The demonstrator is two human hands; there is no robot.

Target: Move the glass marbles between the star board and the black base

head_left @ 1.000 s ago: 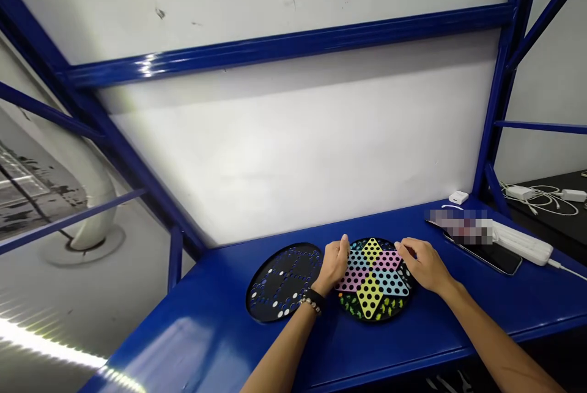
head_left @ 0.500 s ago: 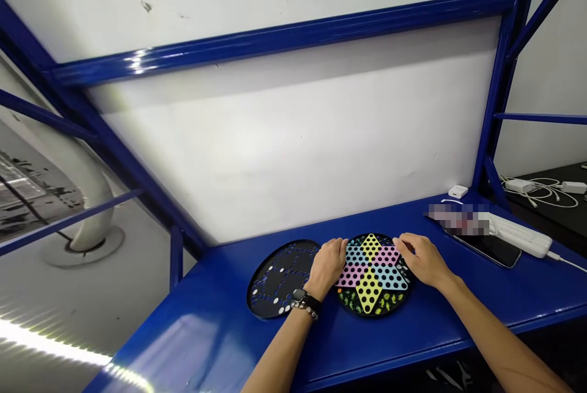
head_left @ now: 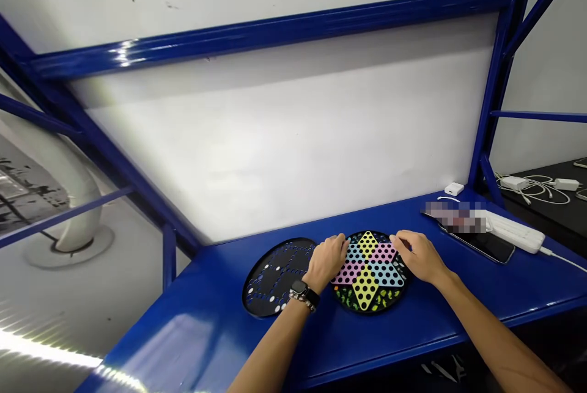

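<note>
In the head view, the round star-patterned game board [head_left: 369, 271] is being held near the middle of the blue bench [head_left: 367, 341]. Its left rim is being gripped by the left hand [head_left: 326, 261] and its far right rim by the right hand [head_left: 418, 257], fingers seemingly curled shut on it. A black perforated disc [head_left: 275, 277] is being seen just left of it, and a phone [head_left: 486, 245] well to the right.

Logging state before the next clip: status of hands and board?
Left hand on left rim of star board, right hand on right rim; grip unclear. Board flat on blue bench. Close left: black perforated disc.
</note>
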